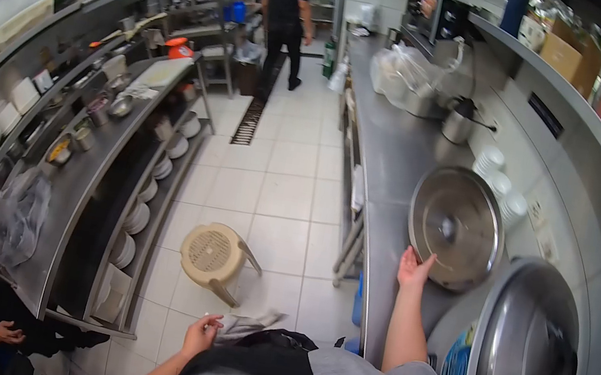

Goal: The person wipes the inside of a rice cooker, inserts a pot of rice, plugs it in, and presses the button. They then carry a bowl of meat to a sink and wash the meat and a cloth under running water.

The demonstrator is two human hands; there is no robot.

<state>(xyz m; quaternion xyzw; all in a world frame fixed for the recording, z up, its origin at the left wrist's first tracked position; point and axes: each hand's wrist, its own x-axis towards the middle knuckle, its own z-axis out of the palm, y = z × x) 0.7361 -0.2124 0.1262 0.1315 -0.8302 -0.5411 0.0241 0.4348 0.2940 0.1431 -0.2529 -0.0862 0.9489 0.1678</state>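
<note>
Along the steel counter (392, 163), I'm resting my right hand (412, 268) against the big lid (456, 228) (fingers spread). My left hand (200, 334) is hanging loosely curled, holding nothing, above the tiled floor.

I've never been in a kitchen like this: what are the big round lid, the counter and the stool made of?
The lid by the right hand looks like brushed steel: grey, with soft reflections. The counter seems to be the same metal, a dull sheen with streaky highlights. The stool is probably moulded plastic: matte beige, with a perforated seat.
</note>
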